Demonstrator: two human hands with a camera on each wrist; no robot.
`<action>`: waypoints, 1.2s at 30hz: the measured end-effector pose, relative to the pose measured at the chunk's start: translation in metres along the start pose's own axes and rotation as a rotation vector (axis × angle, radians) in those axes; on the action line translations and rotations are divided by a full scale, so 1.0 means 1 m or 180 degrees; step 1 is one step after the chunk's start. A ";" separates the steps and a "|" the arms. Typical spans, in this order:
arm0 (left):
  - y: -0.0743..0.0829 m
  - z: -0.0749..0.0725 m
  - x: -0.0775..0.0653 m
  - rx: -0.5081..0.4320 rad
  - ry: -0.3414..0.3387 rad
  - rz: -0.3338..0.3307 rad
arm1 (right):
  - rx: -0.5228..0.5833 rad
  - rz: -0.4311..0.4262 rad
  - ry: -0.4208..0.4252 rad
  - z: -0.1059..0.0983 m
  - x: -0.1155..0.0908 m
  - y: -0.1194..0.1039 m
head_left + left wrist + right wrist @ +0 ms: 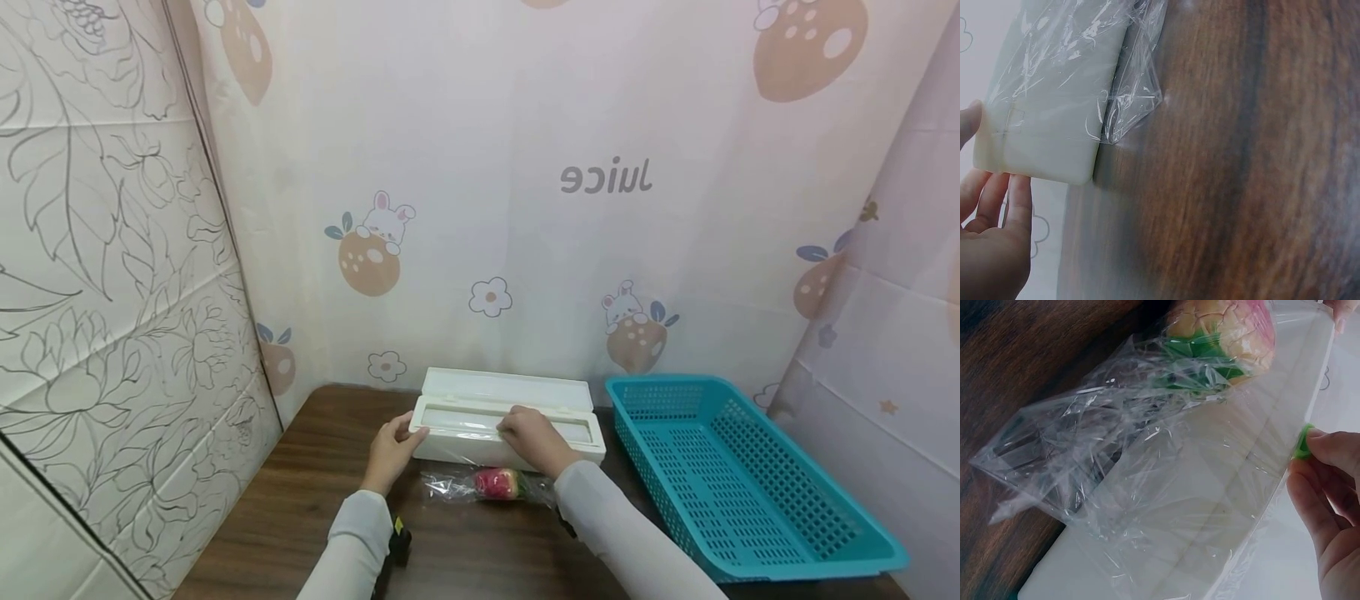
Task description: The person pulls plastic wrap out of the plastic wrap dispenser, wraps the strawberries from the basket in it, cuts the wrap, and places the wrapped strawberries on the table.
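A long white cling film dispenser box [450, 447] lies near the back of the table with its lid [510, 388] raised. Its left end is held by my left hand [392, 454], thumb on top and fingers along the end face. My right hand [534, 437] is over the box's middle; in the right wrist view it pinches a small green slider [1302, 442] at the edge. Clear film [1147, 450] drapes down the front onto the table. On or in that film lies a pink and yellow fruit-like piece [497, 483] with green at one end.
A turquoise plastic basket [651, 467] with perforated walls stands right of the box. The brown wooden table [300, 500] meets a printed curtain [480, 208] behind. A small black object [401, 543] with a yellow mark is beside my left forearm.
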State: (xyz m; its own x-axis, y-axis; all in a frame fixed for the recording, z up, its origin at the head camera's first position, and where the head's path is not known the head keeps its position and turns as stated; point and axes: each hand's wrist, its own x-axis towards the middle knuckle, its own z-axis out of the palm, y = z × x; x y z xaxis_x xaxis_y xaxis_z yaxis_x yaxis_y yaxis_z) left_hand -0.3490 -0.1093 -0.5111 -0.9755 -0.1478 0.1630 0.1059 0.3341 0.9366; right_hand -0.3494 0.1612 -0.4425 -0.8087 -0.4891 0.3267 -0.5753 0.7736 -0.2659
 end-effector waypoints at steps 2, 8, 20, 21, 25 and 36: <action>0.000 0.000 0.000 0.0015 0.0005 -0.0006 | -0.0004 0.0004 -0.0010 0.001 0.001 0.000; 0.000 0.000 0.000 0.0035 0.0005 -0.0024 | 0.0004 -0.0019 0.0032 0.003 0.002 -0.001; -0.002 0.001 0.000 -0.0030 0.0065 0.0123 | 0.0058 -0.0251 0.0259 0.013 0.008 -0.008; -0.003 0.001 0.001 -0.0030 0.0072 0.0136 | 0.0059 -0.0240 0.0256 0.013 0.008 -0.008; -0.004 0.002 0.001 -0.0028 0.0059 0.0127 | 0.0040 -0.0204 0.0220 0.013 0.008 -0.008; -0.003 0.001 -0.001 -0.0044 0.0055 0.0051 | 0.0230 -0.0012 0.0027 0.008 0.014 -0.012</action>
State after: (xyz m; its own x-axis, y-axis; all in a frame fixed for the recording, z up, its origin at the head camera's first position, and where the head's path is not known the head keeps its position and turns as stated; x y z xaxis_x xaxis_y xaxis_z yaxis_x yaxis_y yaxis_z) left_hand -0.3489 -0.1091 -0.5139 -0.9702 -0.1585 0.1832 0.1242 0.3238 0.9380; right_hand -0.3551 0.1418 -0.4424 -0.8057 -0.4883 0.3353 -0.5858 0.7405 -0.3293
